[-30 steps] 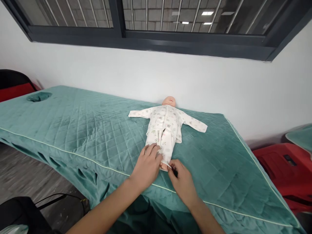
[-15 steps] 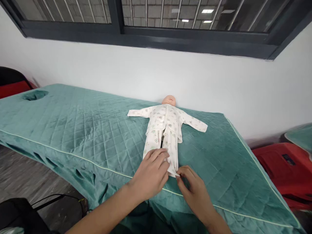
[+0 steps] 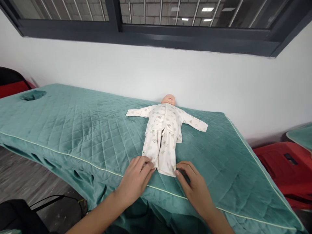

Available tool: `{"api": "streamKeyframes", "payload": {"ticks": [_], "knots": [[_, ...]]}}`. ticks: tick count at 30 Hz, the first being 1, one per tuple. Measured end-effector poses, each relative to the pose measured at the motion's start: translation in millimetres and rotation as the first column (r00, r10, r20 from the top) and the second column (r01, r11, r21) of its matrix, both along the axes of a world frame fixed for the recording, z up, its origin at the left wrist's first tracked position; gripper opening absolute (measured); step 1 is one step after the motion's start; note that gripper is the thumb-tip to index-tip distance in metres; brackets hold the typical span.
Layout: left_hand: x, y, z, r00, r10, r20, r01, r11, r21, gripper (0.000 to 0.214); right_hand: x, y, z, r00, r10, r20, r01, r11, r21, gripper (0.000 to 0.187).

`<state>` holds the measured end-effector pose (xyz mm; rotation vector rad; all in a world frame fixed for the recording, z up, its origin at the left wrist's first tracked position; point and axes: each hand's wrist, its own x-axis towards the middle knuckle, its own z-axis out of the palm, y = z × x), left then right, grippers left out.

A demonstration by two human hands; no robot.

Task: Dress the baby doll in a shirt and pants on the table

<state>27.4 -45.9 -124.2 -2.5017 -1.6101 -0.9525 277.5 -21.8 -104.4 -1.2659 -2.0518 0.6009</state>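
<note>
A baby doll (image 3: 169, 99) lies on its back, its head near the wall and both arms spread wide. It wears a white printed jacket (image 3: 165, 117) with long sleeves and matching baby trousers (image 3: 167, 152), whose legs point toward me. At the hem of the left trouser leg, my left hand (image 3: 136, 177) has its fingers bent over the cloth, thumb close by. My right hand (image 3: 193, 187) pinches the outer edge of the right leg's hem between thumb and fingers. Both hems lie near the front edge of the bed.
A teal quilted cover (image 3: 97, 130) drapes the bed, with a face hole (image 3: 33, 95) at its far left. Behind runs a white wall (image 3: 97, 68) under a dark-framed window. A red chair (image 3: 280, 169) stands to the right; a black object (image 3: 19, 216) is at lower left.
My left hand has moved left, from between the trouser legs to the left leg's hem. The legs now lie flatter and wider. My right hand stays at the right hem.
</note>
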Motion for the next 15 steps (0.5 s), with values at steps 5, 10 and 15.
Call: {"api": "streamKeyframes", "payload": {"ticks": [5,10,15], "knots": [[-9.4,3.2,-9.8,0.992,-0.016,0.126,0.022,0.999,-0.045,0.009,-1.4,3.9,-7.9,0.999,-0.009,-0.037,0.008,1.000,-0.019,0.015],[-19.7,-1.0,-11.5,0.980,-0.048,0.191,0.061,0.996,-0.062,0.005,2.3,6.6,-23.4,0.997,-0.059,-0.057,0.058,0.998,-0.029,0.019],[-38.8,8.9,-17.7,0.893,0.020,0.450,0.041,0.991,-0.126,0.007,12.5,39.3,-37.5,0.957,-0.214,-0.196,0.209,0.977,-0.042,0.024]]}}
